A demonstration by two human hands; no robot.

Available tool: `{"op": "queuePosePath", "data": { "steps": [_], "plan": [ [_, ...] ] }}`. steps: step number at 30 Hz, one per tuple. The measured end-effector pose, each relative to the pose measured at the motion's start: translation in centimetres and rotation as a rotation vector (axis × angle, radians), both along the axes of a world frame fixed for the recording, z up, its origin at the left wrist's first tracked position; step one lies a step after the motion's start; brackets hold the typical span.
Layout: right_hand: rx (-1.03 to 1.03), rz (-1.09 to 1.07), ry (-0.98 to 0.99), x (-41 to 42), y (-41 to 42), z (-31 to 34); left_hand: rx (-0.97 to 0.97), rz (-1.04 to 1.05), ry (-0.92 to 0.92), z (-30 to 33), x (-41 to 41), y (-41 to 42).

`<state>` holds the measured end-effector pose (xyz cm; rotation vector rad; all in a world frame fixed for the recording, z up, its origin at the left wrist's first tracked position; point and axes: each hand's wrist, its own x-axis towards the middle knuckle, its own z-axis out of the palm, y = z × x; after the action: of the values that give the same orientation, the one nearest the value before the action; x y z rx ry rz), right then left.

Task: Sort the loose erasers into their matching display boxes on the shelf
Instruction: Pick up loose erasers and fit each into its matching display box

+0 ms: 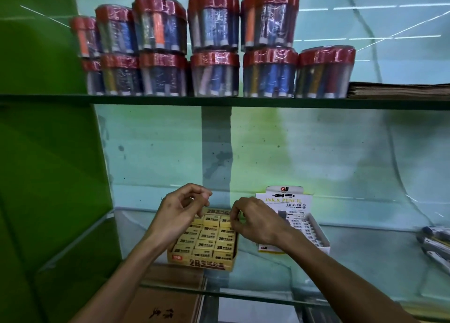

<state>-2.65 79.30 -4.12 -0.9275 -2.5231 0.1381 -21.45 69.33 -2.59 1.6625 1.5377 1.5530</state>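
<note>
Both forearms reach up and forward from the lower edge, bare to the wrist, converging toward each other. The left hand (180, 209) is raised with its back to the camera, fingers curled inward and thumb tip close against the fingertips. The right hand (253, 221) sits just beside it, slightly lower, knuckles up, its fingers bent downward with the tips tucked under

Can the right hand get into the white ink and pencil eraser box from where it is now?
Probably yes: the right hand hovers beside the white box, whose open top faces up with nothing over it.
</note>
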Motion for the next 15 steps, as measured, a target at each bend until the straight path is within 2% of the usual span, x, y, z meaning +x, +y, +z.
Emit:
{"op": "queuePosePath", "data": {
  "steps": [7, 15],
  "plan": [
    [0.058, 0.019, 0.055, 1.5, 0.1, 0.0, 0.013, -0.043, 0.004, 0.2, 1.0, 0.6],
    [0.223, -0.075, 0.143, 10.9, -1.9, -1.4, 0.052, -0.163, -0.018, 0.1, 6.7, 2.6]
  ]
}}
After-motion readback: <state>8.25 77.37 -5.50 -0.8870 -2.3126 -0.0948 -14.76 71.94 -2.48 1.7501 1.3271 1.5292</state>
